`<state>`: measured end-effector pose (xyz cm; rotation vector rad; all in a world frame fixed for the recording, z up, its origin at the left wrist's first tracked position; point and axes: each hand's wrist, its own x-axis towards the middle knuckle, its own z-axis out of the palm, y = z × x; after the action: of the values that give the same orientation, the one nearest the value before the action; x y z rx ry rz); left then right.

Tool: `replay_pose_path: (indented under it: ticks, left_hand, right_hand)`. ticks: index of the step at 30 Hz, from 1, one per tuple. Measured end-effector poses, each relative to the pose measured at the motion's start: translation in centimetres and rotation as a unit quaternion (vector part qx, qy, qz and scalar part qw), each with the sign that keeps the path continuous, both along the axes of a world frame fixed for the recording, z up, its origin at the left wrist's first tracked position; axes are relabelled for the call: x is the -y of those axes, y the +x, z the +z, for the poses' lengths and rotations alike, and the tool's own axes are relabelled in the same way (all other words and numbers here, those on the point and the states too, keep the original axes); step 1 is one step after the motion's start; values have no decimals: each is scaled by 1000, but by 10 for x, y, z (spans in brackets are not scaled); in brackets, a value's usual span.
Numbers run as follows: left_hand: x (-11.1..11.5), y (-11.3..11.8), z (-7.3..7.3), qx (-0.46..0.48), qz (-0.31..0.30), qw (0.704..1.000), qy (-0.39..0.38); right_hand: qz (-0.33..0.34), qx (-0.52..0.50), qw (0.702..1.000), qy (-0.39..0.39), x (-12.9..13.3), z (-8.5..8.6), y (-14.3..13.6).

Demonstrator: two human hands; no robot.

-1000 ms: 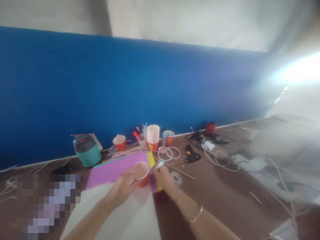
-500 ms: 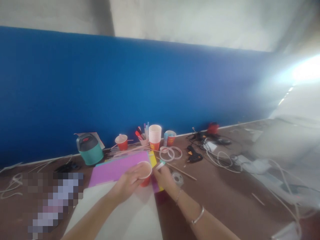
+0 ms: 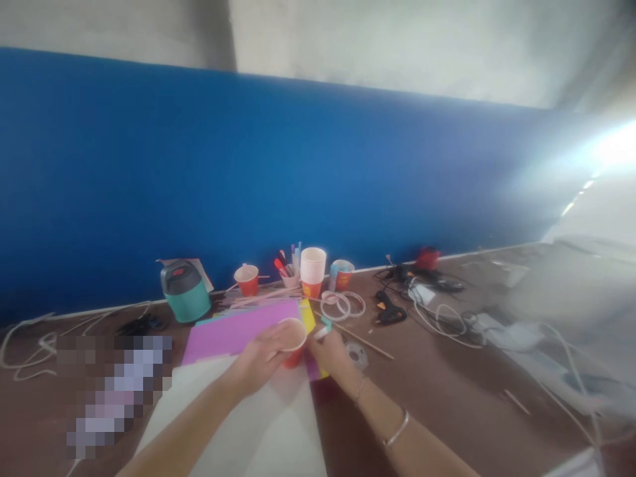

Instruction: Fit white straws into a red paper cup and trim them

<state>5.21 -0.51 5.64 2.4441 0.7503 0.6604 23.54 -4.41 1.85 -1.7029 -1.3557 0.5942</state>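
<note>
My left hand (image 3: 261, 358) is wrapped round a red paper cup (image 3: 294, 358) with a white rim, over the white sheet (image 3: 248, 430). Just right of the cup, my right hand (image 3: 328, 349) grips a white marker with a teal end (image 3: 324, 329). A purple sheet (image 3: 233, 328) lies behind the white one, with a yellow sheet (image 3: 308, 317) at its right edge. The marker's tip is hidden by my fingers.
Behind stand a teal container (image 3: 186, 291), stacked cups (image 3: 313, 271), a cup of pens (image 3: 289, 275) and two other cups. Tape rings (image 3: 350, 305), a wooden stick (image 3: 368, 343), a black glue gun (image 3: 389, 308) and white cables (image 3: 442, 321) lie to the right.
The whole view has shifted slightly, so things appear a little further right. Both hands keep their hold on the cup and the marker.
</note>
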Motion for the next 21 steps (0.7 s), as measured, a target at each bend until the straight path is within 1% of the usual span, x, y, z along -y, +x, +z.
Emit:
replay_pose_path:
  ticks: [6,13,18,21]
  left_hand:
    - [-1,0,0,8,-6,1000,3]
    - [-1,-1,0,8,-20,1000,-1]
    - [-2,-1,-3,20,-11,1000,5]
    - [-2,0,-2,11,-11,1000,3]
  right_hand:
    - [-1,0,1000,5,1,-3,0]
    - [-3,-35,999,-2,8,-9,-2]
    - [10,-29,999,19,18,-12,-3]
    - [11,-15,999,35,22,-13,-4]
